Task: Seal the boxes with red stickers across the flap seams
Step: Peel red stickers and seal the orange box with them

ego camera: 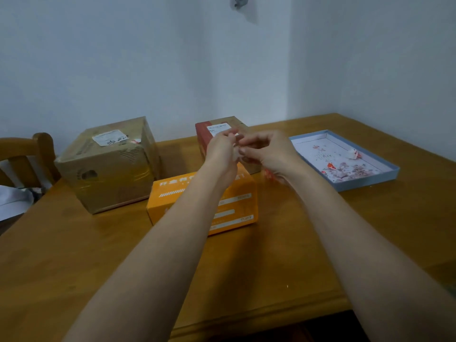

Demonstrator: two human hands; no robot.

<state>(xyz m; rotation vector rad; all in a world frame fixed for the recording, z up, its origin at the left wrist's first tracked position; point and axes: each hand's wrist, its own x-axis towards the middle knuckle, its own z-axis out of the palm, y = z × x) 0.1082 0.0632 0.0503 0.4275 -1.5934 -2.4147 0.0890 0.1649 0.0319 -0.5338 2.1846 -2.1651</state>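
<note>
Left hand [222,150] and right hand [267,151] raised together above the desk [74,255], fingertips meeting over something small and pale. Probably a sticker being peeled from its backing, hence held up close between both hands rather than flat on the wood. Too blurred to tell its colour, its long axis or which way it points. Fingers of both hands curled and pinching at that scrap.

Directly below, at near centre, the orange box [202,203], long axis running left to right, printed top face up; no sticker visible on it, likely the next to seal. Behind it, partly hidden by the hands, a red box [204,134] with a white label on top. At far left, a brown cardboard box [111,166], taped, corner turned toward the viewer, with a small red-and-white sticker [136,141] near its top edge.

At right, a shallow blue tray [365,185] angled away, holding red and white paper scraps, handy for waste backing. Wooden chair [37,149] at far left.
</note>
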